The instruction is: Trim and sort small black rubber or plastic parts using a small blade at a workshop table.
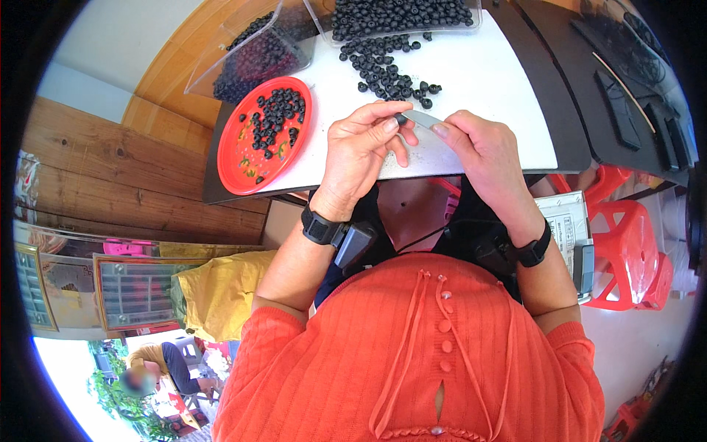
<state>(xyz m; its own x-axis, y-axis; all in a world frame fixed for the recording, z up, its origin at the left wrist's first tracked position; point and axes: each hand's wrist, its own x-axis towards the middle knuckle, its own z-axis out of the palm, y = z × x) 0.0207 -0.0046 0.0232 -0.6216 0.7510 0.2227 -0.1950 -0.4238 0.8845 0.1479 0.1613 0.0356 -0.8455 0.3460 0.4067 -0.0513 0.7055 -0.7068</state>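
Note:
Over the front of a white tabletop (493,81), my left hand (357,151) pinches a small round black bead-like piece (401,118) between thumb and forefinger, the other fingers loosely curled. My right hand (482,151) grips a small thin blade (422,118), its handle hidden in the fingers. The blade's tip meets the black piece, or lies right beside it. Loose black pieces (383,72), several with a hole showing, spread beyond my hands. Left of my left hand, a red oval plate (234,163) holds more of them.
Two clear plastic bins, one at the far left (197,79) and one at the back (477,20), hold many black pieces. A dark table (582,88) adjoins on the right. Red stools (622,247) stand lower right. Another person (180,365) sits in the distance, lower left.

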